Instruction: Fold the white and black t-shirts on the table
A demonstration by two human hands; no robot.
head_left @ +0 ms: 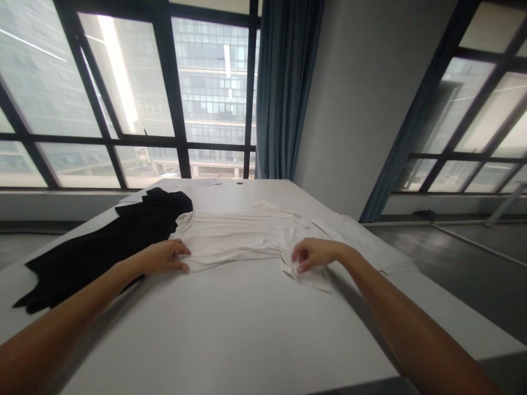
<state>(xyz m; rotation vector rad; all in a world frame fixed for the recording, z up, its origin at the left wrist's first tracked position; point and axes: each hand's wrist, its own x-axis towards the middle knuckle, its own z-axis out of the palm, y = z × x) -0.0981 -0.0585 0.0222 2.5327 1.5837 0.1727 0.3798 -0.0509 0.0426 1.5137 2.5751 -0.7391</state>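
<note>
Both hands grip a white shirt (242, 236): left hand (167, 257) pinches its edge, right hand (313, 254) clenches a fold. Likely light, limp cloth; best held at edges.

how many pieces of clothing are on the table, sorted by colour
White: 2, the shirt held at its near edge by the left hand and right hand, and a garment at the table's right edge.
Black: 1, the garment on the left.
Total: 3 on the table.
</note>
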